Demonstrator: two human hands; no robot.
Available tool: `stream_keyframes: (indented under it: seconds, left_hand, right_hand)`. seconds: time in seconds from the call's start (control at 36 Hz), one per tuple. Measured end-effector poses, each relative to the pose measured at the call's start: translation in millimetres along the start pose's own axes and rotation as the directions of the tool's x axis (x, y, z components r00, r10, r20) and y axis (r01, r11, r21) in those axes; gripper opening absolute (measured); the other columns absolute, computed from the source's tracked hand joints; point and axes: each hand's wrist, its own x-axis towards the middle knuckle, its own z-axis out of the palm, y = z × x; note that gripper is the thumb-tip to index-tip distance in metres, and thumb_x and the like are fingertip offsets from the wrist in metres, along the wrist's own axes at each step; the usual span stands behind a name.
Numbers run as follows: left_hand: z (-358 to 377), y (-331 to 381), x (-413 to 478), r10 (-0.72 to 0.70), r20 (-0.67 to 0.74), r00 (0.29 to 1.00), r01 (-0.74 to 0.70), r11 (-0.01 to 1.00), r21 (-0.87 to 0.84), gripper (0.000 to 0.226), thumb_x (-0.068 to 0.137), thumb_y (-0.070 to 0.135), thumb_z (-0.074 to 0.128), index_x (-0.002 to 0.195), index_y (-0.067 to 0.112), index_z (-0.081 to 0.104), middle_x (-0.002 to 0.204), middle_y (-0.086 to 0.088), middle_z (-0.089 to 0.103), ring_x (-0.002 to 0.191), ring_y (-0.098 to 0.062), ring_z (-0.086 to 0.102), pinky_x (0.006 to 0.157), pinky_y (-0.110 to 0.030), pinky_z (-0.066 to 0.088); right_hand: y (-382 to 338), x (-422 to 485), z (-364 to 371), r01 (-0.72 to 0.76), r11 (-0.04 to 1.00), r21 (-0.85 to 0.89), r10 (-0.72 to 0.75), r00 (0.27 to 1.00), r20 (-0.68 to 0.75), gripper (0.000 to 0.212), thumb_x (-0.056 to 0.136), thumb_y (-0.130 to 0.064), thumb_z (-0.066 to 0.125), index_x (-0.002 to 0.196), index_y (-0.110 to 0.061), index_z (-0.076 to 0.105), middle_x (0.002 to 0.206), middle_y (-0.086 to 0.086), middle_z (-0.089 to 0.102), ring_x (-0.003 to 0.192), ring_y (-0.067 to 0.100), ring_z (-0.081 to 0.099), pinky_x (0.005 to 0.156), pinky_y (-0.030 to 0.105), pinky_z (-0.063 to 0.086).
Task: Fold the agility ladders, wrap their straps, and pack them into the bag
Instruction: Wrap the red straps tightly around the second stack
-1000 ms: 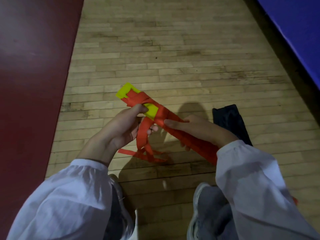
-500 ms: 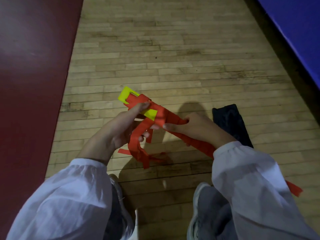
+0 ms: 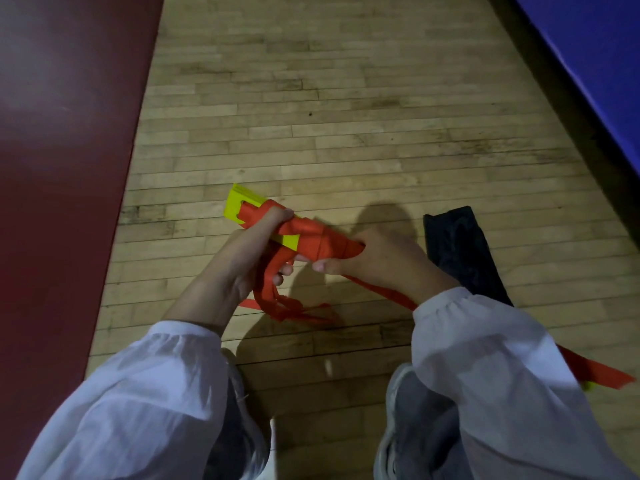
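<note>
Strap (image 3: 311, 237) further round ladder (image 3: 232, 207) (in right hand (image 3: 381, 261))

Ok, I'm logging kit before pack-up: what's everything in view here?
rungs: one stack, yellow, held above floor
strap: count unclear, orange-red, wound round rungs, tails trailing down
bag: one, black, flat on floor, right
floor: one, pale wood, centre
red surface: one, left
blue surface: one, top right
shoes: two, grey, bottom
sleeves: two, white
left hand: grips rungs
right hand: grips strap
</note>
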Motion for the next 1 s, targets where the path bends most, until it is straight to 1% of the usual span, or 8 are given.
stream_keyframes:
  seconds: [0.19, 0.25, 0.31, 0.39, 0.47, 0.56, 0.72, 1.0]
  left_hand:
    - [-3, 3, 0, 0.016, 0.031, 0.999, -0.016, 1.000, 0.008, 0.029, 0.091, 0.036, 0.050, 0.081, 0.011, 0.061, 0.080, -0.020, 0.066, 0.036, -0.016, 0.048, 0.036, -0.016, 0.035]
    - [-5, 4, -1, 0.034, 0.030, 0.999, -0.034, 0.999, 0.019, 0.029, 0.090, 0.036, 0.051, 0.082, 0.010, 0.062, 0.078, -0.018, 0.066, 0.037, -0.016, 0.049, 0.036, -0.016, 0.036]
    - [-5, 5, -2, 0.051, 0.040, 0.998, -0.052, 0.998, 0.032, 0.030, 0.090, 0.037, 0.052, 0.086, 0.009, 0.062, 0.073, -0.014, 0.065, 0.039, -0.016, 0.049, 0.037, -0.017, 0.037]
    - [-4, 7, -4, 0.058, 0.054, 0.997, -0.061, 0.997, 0.047, 0.030, 0.091, 0.037, 0.051, 0.086, 0.009, 0.061, 0.066, -0.010, 0.063, 0.041, -0.016, 0.049, 0.037, -0.018, 0.037]
    - [-4, 8, -5, 0.043, 0.080, 0.996, -0.047, 0.998, 0.039, 0.028, 0.092, 0.036, 0.050, 0.087, 0.010, 0.060, 0.067, -0.010, 0.062, 0.042, -0.015, 0.050, 0.037, -0.019, 0.037]
    - [-5, 9, -5, 0.022, 0.099, 0.995, -0.025, 0.999, 0.028, 0.029, 0.093, 0.037, 0.051, 0.087, 0.011, 0.062, 0.075, -0.013, 0.067, 0.043, -0.015, 0.053, 0.038, -0.018, 0.039]
    - [-10, 10, -5, -0.050, 0.139, 0.989, 0.046, 0.998, 0.031, 0.041, 0.093, 0.049, 0.050, 0.098, 0.010, 0.064, 0.098, -0.021, 0.072, 0.046, -0.015, 0.056, 0.040, -0.018, 0.043]
    - [-11, 9, -2, -0.115, 0.190, 0.975, 0.101, 0.991, 0.082, 0.055, 0.091, 0.058, 0.045, 0.087, 0.005, 0.061, 0.091, -0.017, 0.071, 0.042, -0.011, 0.053, 0.037, -0.017, 0.041]
  right_hand:
    - [0, -5, -10, 0.010, 0.948, 0.317, -0.091, 0.966, 0.241, 0.084, 0.057, -0.092, 0.033, 0.091, -0.022, 0.066, 0.085, 0.000, 0.066, 0.080, 0.018, 0.064, 0.075, 0.030, 0.046]
    - [1, -8, -2, -0.063, 0.694, 0.717, -0.206, 0.937, 0.282, 0.083, 0.046, -0.088, 0.056, 0.089, -0.017, 0.065, 0.086, -0.001, 0.065, 0.079, 0.014, 0.064, 0.076, 0.029, 0.051]
    - [6, -6, 4, -0.134, 0.447, 0.884, -0.306, 0.906, 0.292, 0.077, 0.047, -0.071, 0.075, 0.098, -0.014, 0.063, 0.091, 0.001, 0.068, 0.085, 0.013, 0.066, 0.085, 0.032, 0.053]
    - [5, -12, -6, -0.169, 0.537, 0.826, -0.280, 0.889, 0.363, 0.041, 0.084, -0.058, 0.061, 0.094, -0.019, 0.064, 0.080, -0.005, 0.066, 0.072, 0.012, 0.061, 0.069, 0.030, 0.049]
    - [5, -16, -12, -0.213, 0.551, 0.807, -0.242, 0.884, 0.399, 0.031, 0.099, -0.045, 0.045, 0.086, -0.021, 0.061, 0.072, -0.003, 0.059, 0.058, 0.010, 0.053, 0.055, 0.025, 0.039]
    - [2, -16, -8, -0.217, 0.555, 0.803, -0.209, 0.898, 0.387, 0.032, 0.099, -0.048, 0.045, 0.089, -0.022, 0.062, 0.072, -0.006, 0.060, 0.056, 0.007, 0.053, 0.053, 0.022, 0.041]
    - [1, -5, -16, -0.139, 0.851, 0.507, -0.037, 0.946, 0.321, 0.084, 0.073, -0.078, 0.040, 0.099, -0.003, 0.066, 0.074, 0.010, 0.067, 0.065, 0.020, 0.062, 0.067, 0.031, 0.052]
    - [9, 2, -10, -0.049, 0.923, 0.382, -0.011, 0.988, 0.154, 0.081, 0.059, -0.086, 0.042, 0.090, -0.015, 0.068, 0.078, 0.001, 0.063, 0.073, 0.016, 0.059, 0.080, 0.035, 0.050]
